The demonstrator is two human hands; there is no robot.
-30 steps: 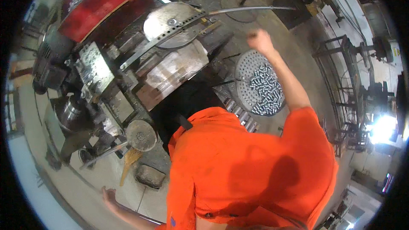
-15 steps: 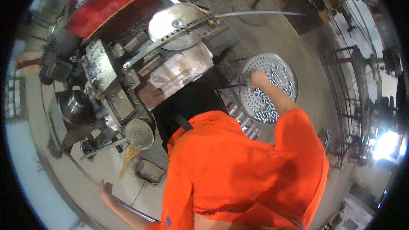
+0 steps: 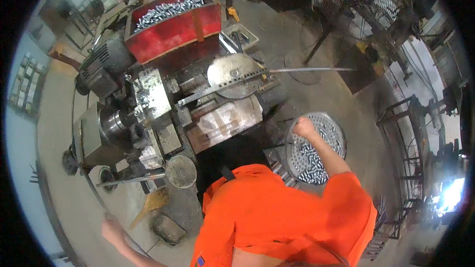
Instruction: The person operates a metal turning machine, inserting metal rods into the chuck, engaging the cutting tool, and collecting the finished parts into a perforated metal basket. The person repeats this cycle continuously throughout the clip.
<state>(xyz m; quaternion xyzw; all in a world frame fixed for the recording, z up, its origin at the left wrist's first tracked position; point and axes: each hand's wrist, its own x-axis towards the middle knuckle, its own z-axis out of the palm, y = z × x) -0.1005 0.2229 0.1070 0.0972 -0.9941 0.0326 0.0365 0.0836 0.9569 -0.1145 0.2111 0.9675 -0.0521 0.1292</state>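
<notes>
My right hand (image 3: 303,127) is closed in a fist above the upper left part of a round perforated metal tray (image 3: 292,155). Whatever the fingers hold, if anything, is hidden. Short shiny metal pins (image 3: 312,164) lie loose over the tray's right and near side. Far to the lower left, my left hand (image 3: 114,232) is stretched out beside a long thin bar (image 3: 93,189) low over the floor. Its fingers are blurred, and contact with the bar cannot be made out.
Ahead stands a machine with a flat round disc (image 3: 228,69) and a perforated arm (image 3: 217,88). Behind it is a red hopper (image 3: 170,39) of metal pins. A round pan (image 3: 180,171), a brush (image 3: 150,205) and a small tray (image 3: 168,228) are at left. A fan (image 3: 356,0) stands far right.
The view has tilted up, so the machine sits lower and the whole hopper shows. My right hand stays over the tray, closed. The left hand's fingers, apart before, are now blurred.
</notes>
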